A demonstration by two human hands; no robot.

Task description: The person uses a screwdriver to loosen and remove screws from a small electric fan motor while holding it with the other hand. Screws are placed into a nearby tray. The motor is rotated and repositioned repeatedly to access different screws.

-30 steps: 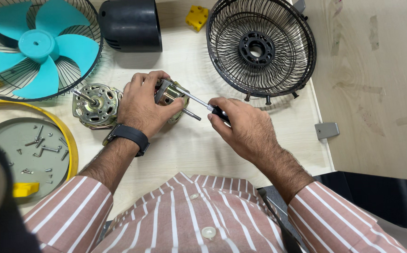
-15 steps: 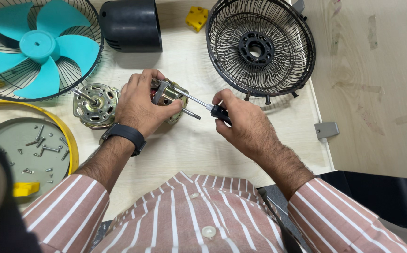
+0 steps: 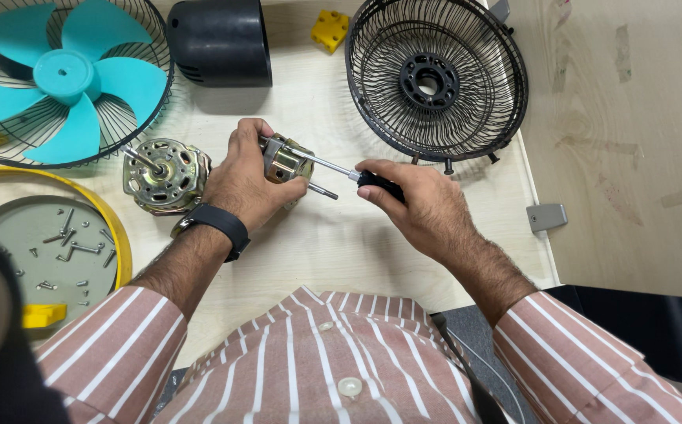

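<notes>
**Driving the screwdriver into the motor part**

Holding steady is most of my work here. My left hand (image 3: 248,179) is wrapped around the small brass-coloured motor part (image 3: 287,161), fingers pressed closed over its top, pinning it to the pale table (image 3: 333,235) just right of the larger motor core (image 3: 164,174). My right hand (image 3: 419,206) is closed on the black handle of the screwdriver (image 3: 341,170), whose shaft runs up and left into the part.

Against the frames a moment back, little has shifted: the tool's handle has crept slightly rightward and my right wrist has rolled a touch, while the part has stayed put under my left palm. I read that as turning in place, not repositioning, so a fastener is probably being worked.

Around me lie the teal fan blade (image 3: 62,78) in its grille, the black housing (image 3: 219,41), the second grille (image 3: 435,78) and a yellow-rimmed tray (image 3: 117,235) of screws.
</notes>
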